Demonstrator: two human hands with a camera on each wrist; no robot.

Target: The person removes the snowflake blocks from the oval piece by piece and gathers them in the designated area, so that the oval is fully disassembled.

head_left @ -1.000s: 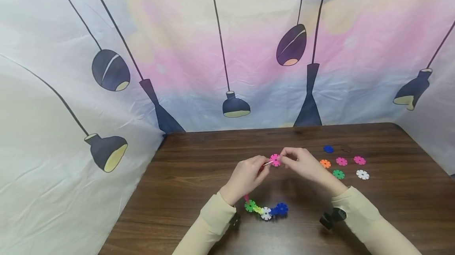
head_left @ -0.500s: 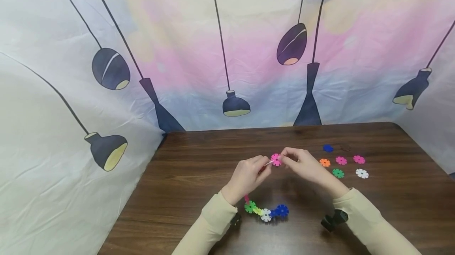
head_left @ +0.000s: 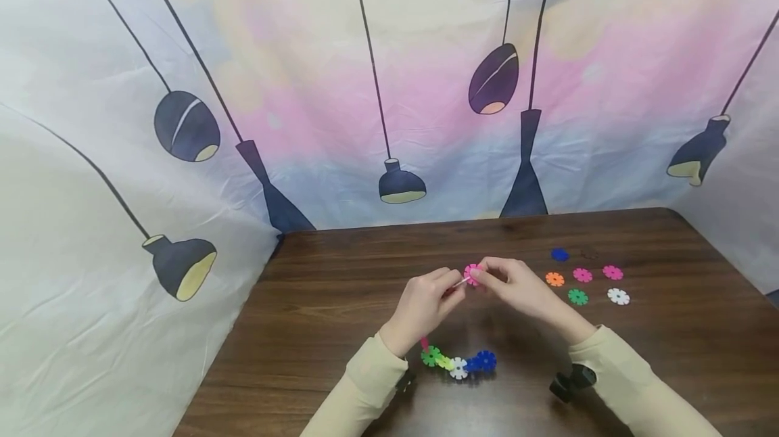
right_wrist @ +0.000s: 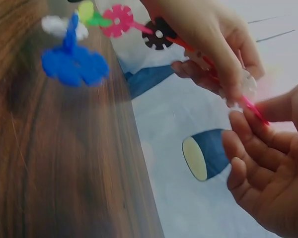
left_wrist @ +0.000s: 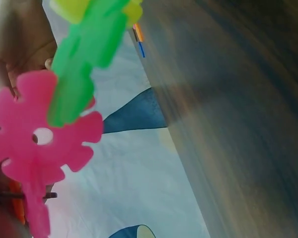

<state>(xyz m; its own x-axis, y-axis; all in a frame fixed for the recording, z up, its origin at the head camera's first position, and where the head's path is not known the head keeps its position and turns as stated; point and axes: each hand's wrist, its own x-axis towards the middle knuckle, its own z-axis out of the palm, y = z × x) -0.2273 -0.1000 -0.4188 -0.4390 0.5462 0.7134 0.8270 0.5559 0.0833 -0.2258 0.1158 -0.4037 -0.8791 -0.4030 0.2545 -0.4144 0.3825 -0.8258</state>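
Note:
My left hand grips a chain of notched plastic discs near its end. A white disc sticks out from those fingers, seen edge-on in the head view. Between thumb and fingers, my right hand pinches a pink disc whose edge meets the white one. Below the left hand hangs the rest of the chain: a black disc, another pink disc, a green disc, a white chain disc and a blue disc at the tail. The left fingers hide part of the chain.
Several loose discs lie at the right of the brown table, among them an orange disc, a loose green disc and a loose white disc. A printed cloth hangs behind the table.
The right thumb and fingers have come further over the pink disc, covering more of it. The left hand and hanging chain have barely moved; the head view has shifted slightly.

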